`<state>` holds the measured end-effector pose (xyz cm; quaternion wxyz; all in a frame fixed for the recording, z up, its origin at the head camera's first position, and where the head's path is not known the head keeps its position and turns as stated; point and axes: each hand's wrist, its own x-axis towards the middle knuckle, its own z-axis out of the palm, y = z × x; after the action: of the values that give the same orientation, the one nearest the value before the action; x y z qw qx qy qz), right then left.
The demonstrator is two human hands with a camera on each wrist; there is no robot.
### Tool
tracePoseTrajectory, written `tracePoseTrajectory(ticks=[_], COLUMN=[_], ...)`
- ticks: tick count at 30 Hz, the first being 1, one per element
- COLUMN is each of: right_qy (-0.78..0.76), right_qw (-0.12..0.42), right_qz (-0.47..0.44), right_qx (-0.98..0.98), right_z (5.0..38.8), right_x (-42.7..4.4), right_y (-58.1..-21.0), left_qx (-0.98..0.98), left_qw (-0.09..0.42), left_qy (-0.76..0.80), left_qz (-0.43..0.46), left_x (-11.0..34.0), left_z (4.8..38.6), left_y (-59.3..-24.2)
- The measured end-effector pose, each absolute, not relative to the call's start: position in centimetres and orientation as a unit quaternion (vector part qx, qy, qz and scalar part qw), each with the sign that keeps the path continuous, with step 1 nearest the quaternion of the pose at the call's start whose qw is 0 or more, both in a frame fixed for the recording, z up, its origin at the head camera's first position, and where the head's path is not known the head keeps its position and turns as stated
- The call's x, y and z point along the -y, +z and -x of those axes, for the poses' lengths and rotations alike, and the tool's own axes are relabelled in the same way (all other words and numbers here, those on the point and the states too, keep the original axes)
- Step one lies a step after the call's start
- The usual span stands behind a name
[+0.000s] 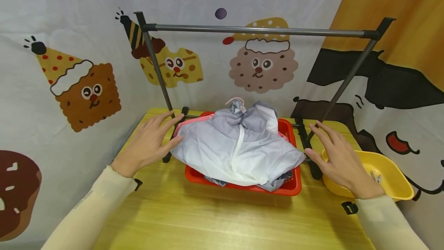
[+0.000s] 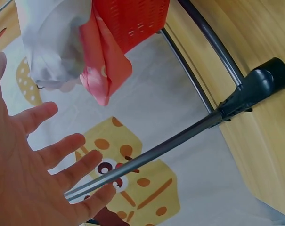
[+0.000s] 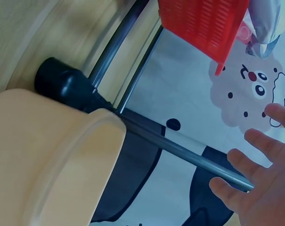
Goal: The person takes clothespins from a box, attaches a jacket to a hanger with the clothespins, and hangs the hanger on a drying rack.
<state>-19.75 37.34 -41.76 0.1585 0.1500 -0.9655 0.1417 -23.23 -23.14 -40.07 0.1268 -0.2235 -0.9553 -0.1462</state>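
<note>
A light grey and white garment with a white zip (image 1: 239, 146) lies heaped over a red plastic basket (image 1: 295, 184). A pink cloth (image 2: 107, 70) hangs out beside it on the left. My left hand (image 1: 150, 142) is held in the air near the garment's left side, fingers spread, gripping nothing. On the other side my right hand (image 1: 341, 159) hovers between the garment and a yellow basin (image 1: 399, 180), its fingers also spread and holding nothing. Darker cloth shows under the garment at the basket's front; the rest of the basket's contents is hidden.
A grey metal rack spans the back, with a horizontal bar (image 1: 260, 31) and a slanted post on each side. Its dark feet (image 1: 313, 169) stand on the wooden table (image 1: 222, 223). Small clips (image 1: 375, 177) lie in the basin. A patterned cloth hangs behind.
</note>
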Motion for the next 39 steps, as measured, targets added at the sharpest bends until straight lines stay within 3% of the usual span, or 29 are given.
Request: tracePoseTrajectory(ticks=[21,31,39], right_qy=[0.156,0.17,0.19], right_qw=[0.191,0.178,0.183], right_qz=[-0.203,-0.2,-0.213], right_qx=[0.948,0.948,0.941], right_z=[20.1,20.2,20.7], right_x=[-34.6,-32.9,-31.7], right_y=[-41.3,-41.7,-41.7], left_qx=[0.933,0.924,0.928], left_qw=[0.189,0.222,0.208], left_qy=[-0.144,-0.132,-0.136], left_qz=[0.271,0.282,0.276], left_x=[20.2,19.2,18.7], left_z=[23.8,24.0,24.4], left_y=[-39.8,-40.3,-40.3])
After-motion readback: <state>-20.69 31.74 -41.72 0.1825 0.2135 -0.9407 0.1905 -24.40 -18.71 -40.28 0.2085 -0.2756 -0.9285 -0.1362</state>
